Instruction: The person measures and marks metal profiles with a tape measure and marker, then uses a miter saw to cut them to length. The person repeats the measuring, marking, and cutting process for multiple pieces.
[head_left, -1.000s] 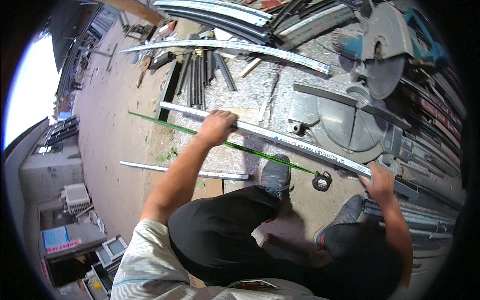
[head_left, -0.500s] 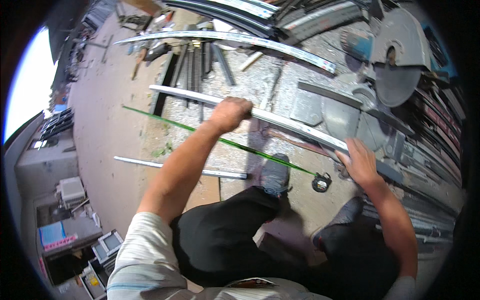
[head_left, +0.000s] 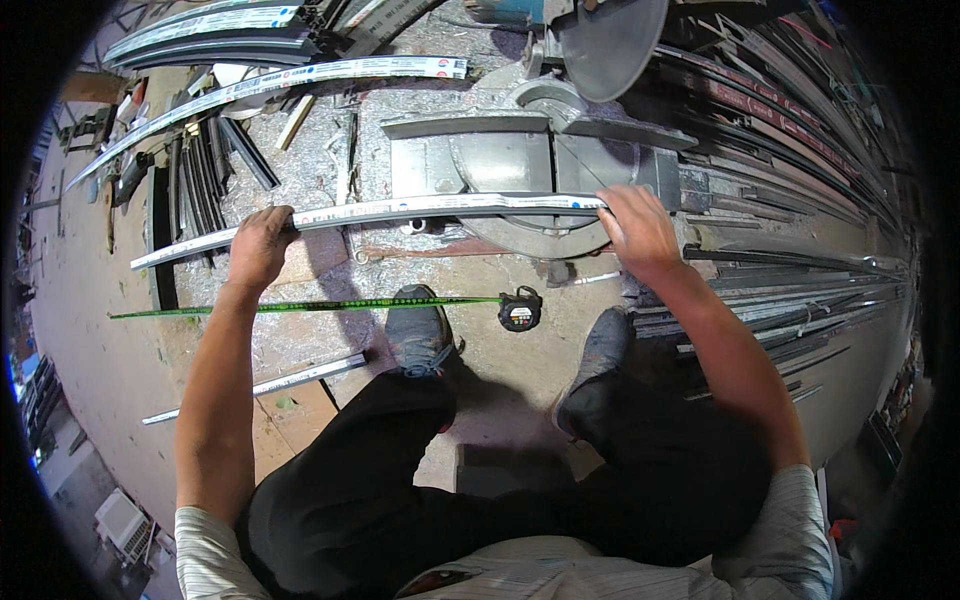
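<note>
- Profile bar (head_left: 440,206): long, slim, straight-edged, with a pale printed upper face. Held crosswise before the person, its right part over the near side of the mitre saw's turntable (head_left: 500,160); contact with it cannot be confirmed.
- Handling, as judged: light for its length, stiff along its run, liable to swing or twist if taken at one point. Smooth facing may slip; surface probably scratches or dents more readily than it breaks.
- Hold, as judged: two grips well apart, on the side edges, clear of sharp cut ends.
- Left hand (head_left: 262,240): closed around the bar, inward of its left end.
- Right hand (head_left: 642,232): clamped on the bar's right end, fingers above, thumb on the near side.
- Saw fence (head_left: 465,124): beyond the bar, apart from it. Blade (head_left: 612,50) raised above the fence.
- Tape measure (head_left: 519,312): nearer the person, green tape drawn out leftward.
- Shorter profile (head_left: 305,375): lower left, beside the left shoe (head_left: 418,330).
</note>
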